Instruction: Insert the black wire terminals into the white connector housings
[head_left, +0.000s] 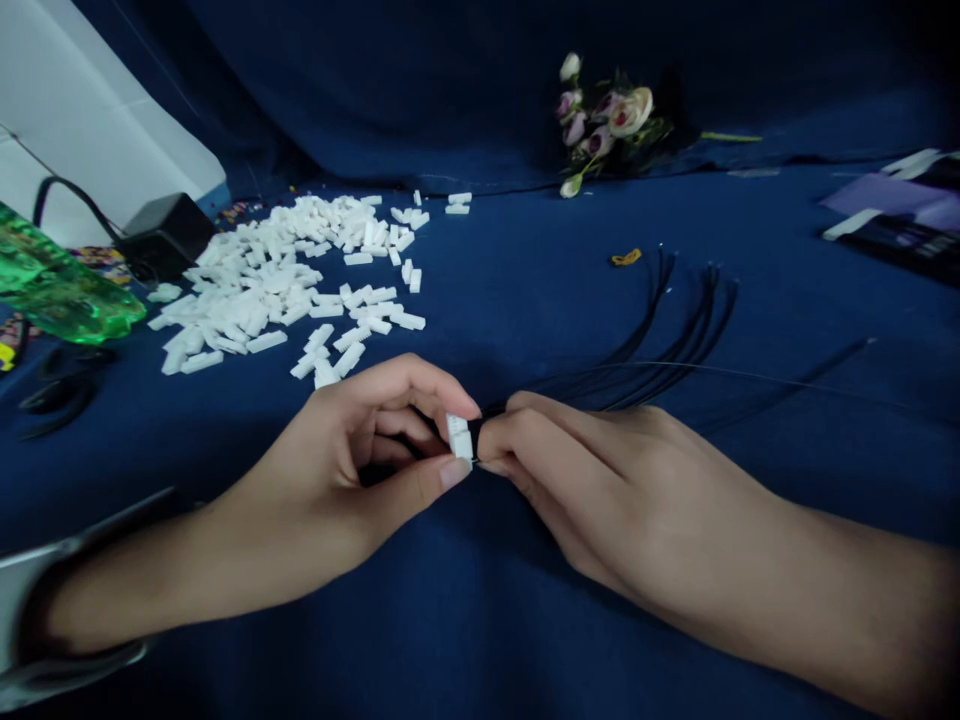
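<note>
Between the thumb and index finger of my left hand [375, 465] is a small white plastic connector housing [459, 437], held over the blue cloth. My right hand [600, 480] is closed just to the right of it, pinching thin black wires [675, 350] close to the housing. The wires run out behind my right hand and fan toward the back right, with small bright tips at their far ends. My fingers hide the wire ends at the housing, so I cannot tell how far in they sit.
A heap of white connector housings [262, 270] lies at the left back. Beside it are a green bottle [67, 285] and a black box [169, 238]. A yellow tie [626, 258], artificial flowers [607, 120] and purple-black packaging [900, 210] lie farther back and right.
</note>
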